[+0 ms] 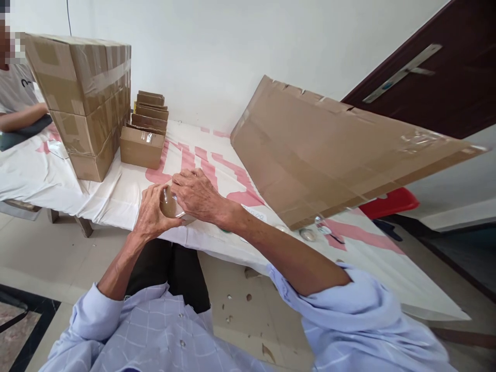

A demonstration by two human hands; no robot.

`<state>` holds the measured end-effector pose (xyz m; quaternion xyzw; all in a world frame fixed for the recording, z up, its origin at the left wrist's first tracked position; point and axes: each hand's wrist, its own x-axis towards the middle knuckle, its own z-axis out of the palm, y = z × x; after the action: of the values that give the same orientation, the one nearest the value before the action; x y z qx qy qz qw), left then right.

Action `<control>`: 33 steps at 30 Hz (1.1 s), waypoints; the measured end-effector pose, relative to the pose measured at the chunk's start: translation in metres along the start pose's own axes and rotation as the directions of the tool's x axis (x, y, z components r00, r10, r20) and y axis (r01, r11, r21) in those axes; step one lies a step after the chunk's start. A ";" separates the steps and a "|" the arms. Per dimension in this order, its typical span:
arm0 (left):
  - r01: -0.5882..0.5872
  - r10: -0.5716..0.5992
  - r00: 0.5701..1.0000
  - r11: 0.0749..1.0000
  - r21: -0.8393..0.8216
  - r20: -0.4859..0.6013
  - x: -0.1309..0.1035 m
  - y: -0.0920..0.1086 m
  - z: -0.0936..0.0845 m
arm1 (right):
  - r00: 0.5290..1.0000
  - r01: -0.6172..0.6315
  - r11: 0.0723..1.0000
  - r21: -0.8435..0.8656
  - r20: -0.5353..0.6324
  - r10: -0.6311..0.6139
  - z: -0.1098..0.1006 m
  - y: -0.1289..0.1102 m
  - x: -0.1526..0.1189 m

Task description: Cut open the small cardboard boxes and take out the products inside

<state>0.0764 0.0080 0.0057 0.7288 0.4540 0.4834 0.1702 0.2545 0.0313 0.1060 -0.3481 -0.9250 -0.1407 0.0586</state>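
At the near edge of the cloth-covered table, both my hands are on a small brown cardboard box (170,204) with shiny clear tape on it. My left hand (153,214) wraps round its left and near side, thumb along the front. My right hand (197,194) rests over the top right, fingers curled down on the box, hiding much of it. Whether the right fingers pinch a strip of tape, I cannot make out. Beyond my hands, a small carton (142,147) stands at the front of a row of open cartons (150,111).
Taped boxes (91,98) are stacked high at the left. A large cardboard sheet (329,150) leans over the table's right part, with tape rolls (308,235) by its lower edge. Another person's arm (25,118) shows at far left. A red plastic object (391,202) is behind the sheet.
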 end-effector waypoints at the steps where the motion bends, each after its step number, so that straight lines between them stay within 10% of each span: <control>1: 0.001 -0.001 1.000 1.000 0.004 0.000 0.000 -0.001 -0.001 | 1.000 0.011 0.999 0.041 -0.006 -0.011 -0.001 0.001 0.000; 5: 0.043 -0.042 0.999 0.999 -0.025 0.011 -0.004 -0.015 -0.012 | 0.971 0.068 0.946 0.317 -0.238 0.010 -0.007 0.009 -0.003; 10: 0.147 -0.134 0.988 0.973 -0.178 0.082 -0.015 -0.050 -0.032 | 0.733 0.033 0.832 0.554 -0.579 0.356 0.000 0.026 -0.019; 19: 0.362 -0.322 0.931 0.872 -0.331 0.170 0.001 -0.093 -0.067 | 0.394 -0.122 0.432 0.894 -0.356 0.848 0.088 0.030 -0.063; 25: 0.414 -0.413 0.905 0.795 -0.443 0.105 0.000 -0.107 -0.095 | 0.496 -0.135 0.080 0.988 -0.002 0.868 0.148 -0.008 -0.076; 33: 0.499 -0.497 0.860 0.769 -0.399 0.117 -0.002 -0.105 -0.118 | 0.663 -0.052 0.025 0.998 0.015 0.749 0.157 -0.047 -0.065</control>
<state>-0.0772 0.0398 -0.0117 0.5302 0.5167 0.5047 0.4441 0.2709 0.0039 -0.0672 -0.4342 -0.5775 0.4102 0.5565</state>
